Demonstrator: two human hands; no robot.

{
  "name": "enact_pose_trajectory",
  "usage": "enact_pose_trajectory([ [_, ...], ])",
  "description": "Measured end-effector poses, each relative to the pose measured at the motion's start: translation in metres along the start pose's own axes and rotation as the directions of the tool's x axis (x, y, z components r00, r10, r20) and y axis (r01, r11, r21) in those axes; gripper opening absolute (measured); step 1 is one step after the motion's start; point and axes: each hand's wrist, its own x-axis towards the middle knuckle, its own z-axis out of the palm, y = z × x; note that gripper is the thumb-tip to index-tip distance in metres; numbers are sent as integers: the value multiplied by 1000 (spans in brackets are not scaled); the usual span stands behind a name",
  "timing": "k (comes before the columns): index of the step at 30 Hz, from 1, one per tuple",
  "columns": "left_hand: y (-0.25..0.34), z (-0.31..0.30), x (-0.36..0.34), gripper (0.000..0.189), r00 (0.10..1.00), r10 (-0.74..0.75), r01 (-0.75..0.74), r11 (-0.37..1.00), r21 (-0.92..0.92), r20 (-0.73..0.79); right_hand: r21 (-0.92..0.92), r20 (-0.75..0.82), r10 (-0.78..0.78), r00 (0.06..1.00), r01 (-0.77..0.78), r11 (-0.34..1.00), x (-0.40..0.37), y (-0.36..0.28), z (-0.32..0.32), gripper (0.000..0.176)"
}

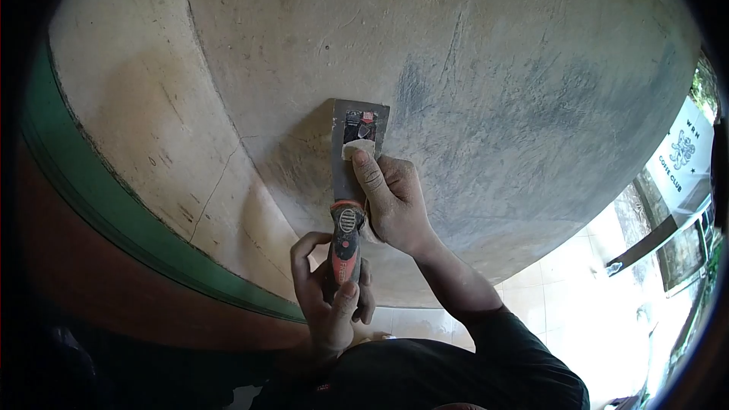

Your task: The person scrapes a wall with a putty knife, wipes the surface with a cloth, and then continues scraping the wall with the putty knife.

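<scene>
A scraper [345,247] with a wide grey metal blade and a red and black handle is held upright in front of the wall. My left hand [326,296] is wrapped round the lower handle, with the thumb on its front. My right hand [391,201] pinches a pale piece of sandpaper or cloth [358,149] against the blade, thumb in front and fingers behind; what it is made of I cannot tell. Dust covers the fingers of both hands. A label shows on the blade above the right thumb.
A curved, worn plaster wall [516,106] with bluish-grey patches and cracks fills most of the view. A green band [152,220] runs along the left. At the right are a white sign [681,148] with lettering and a brightly lit tiled floor [531,296].
</scene>
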Motion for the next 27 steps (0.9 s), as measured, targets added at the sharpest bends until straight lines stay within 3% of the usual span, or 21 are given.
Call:
enact_pose_trajectory([
  [2, -18, 0, -3, 54, 949, 307, -295, 945, 140, -75, 11, -14, 6, 1000, -6, 1000, 0, 0, 2, 45],
  [4, -21, -6, 2, 50, 939, 341, -332, 933, 138, -48, -21, 21, 56, 998, -56, 998, 0, 2, 2, 43],
  [6, -19, -11, 5, 41, 974, 210, -209, 978, 22, -80, -32, 62, 73, 995, -71, 997, 1, -1, -3, 36],
  [8, -33, -23, 4, 34, 956, 279, -272, 959, 85, -92, -39, 106, 86, 991, -82, 996, 1, -6, -4, 29],
  [10, -50, -35, 0, 32, 874, 485, -482, 852, 206, 38, 223, -97, -27, 995, 48, 974, 2, -14, -3, 15],
  [12, -59, -43, -5, 26, 870, 493, -491, 856, 163, 33, 210, -105, -49, 993, 70, 975, 3, -23, -13, 12],
  [14, -64, -53, -6, 18, 805, 569, -588, 730, 348, 166, 161, -52, -86, 995, 93, 983, 4, -28, -16, 12],
  [15, -61, -51, -7, 11, 815, 560, -572, 739, 356, 147, 96, -133, -199, 971, 212, 972, 6, -23, -12, 9],
  [16, -62, -54, -8, 11, 816, 560, -571, 739, 358, 146, 99, -132, -198, 971, 211, 972, 5, -25, -15, 9],
  [18, -66, -62, -11, 10, 826, 556, -555, 778, 295, 87, 128, -6, -58, 998, 58, 990, 1, -32, -24, 11],
  [22, -60, -62, -14, 10, 822, 558, -564, 774, 287, 110, 105, 6, 24, 1000, -25, 994, 0, -32, -27, 17],
  [25, -59, -60, -16, 10, 821, 562, -564, 767, 306, 106, 255, -14, 66, 998, -61, 965, 0, -26, -21, 27],
  [27, -56, -60, -19, 9, 840, 535, -540, 815, 210, 84, 220, -158, -97, 983, 130, 967, 2, -18, -13, 39],
])
